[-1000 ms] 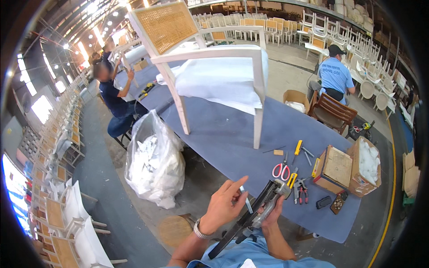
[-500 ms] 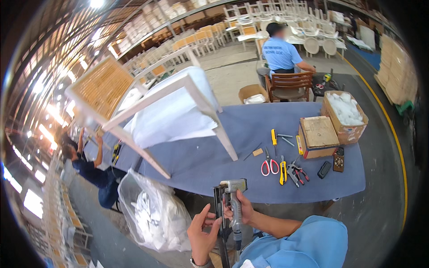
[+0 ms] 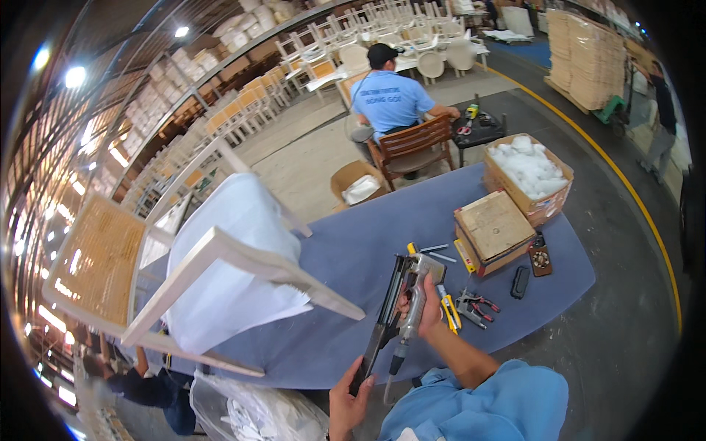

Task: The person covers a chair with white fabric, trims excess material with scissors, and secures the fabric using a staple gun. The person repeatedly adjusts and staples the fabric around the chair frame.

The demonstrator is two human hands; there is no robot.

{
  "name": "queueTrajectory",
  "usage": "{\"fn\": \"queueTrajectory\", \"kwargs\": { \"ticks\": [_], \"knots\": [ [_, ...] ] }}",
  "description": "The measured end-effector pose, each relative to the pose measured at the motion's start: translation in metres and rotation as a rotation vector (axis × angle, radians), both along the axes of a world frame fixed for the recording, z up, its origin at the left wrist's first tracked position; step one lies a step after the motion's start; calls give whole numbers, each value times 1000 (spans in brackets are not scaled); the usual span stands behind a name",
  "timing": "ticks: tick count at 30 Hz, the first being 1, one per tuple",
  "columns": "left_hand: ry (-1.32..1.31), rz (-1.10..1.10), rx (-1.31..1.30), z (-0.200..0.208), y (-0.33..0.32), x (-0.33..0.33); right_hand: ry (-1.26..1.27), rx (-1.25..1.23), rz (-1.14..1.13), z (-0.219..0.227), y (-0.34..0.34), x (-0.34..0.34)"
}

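My right hand (image 3: 429, 309) is wrapped round the grip of a grey air staple gun (image 3: 434, 267), held tilted above the table's front edge. The fingers of my left hand (image 3: 350, 400) close on the lower end of its long black magazine. An air hose runs down from the grip. Left of the gun, a pale wooden chair (image 3: 250, 256) with a woven cane back lies tipped over on the blue-covered table (image 3: 334, 253). White cloth (image 3: 228, 246) covers its seat, with a loose edge hanging. The gun hides part of the tools behind it.
Right of the gun lie a yellow cutter (image 3: 449, 309), pliers (image 3: 474, 305) and a black case (image 3: 520, 282). Behind stand a closed box (image 3: 494, 228) and a carton of white stuffing (image 3: 529, 176). A clear bag (image 3: 257, 411) sits below the table. A co-worker (image 3: 393, 95) sits beyond.
The view has swung right and tilted. The staple gun is now raised over the table and slanted. My left hand, open beside the magazine before, now grips its lower end.
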State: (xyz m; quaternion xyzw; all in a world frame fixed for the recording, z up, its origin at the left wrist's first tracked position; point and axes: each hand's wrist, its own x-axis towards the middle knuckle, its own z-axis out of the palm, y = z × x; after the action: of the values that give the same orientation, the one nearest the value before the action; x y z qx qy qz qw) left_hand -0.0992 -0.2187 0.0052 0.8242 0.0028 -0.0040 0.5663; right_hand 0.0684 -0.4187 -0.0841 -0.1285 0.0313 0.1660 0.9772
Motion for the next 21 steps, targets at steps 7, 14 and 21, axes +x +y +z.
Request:
{"fn": "queueTrajectory", "kwargs": {
  "ticks": [7, 14, 21],
  "knots": [
    [-113, -98, 107, 3, -36, 81, -14, -66, -44, -23, 11, -23],
    [-473, -227, 262, -14, -33, 109, -92, -263, -338, 7, 17, -46],
    [-504, -310, 194, -34, 31, 102, -190, -347, -489, 17, 84, -85]
  ]
}}
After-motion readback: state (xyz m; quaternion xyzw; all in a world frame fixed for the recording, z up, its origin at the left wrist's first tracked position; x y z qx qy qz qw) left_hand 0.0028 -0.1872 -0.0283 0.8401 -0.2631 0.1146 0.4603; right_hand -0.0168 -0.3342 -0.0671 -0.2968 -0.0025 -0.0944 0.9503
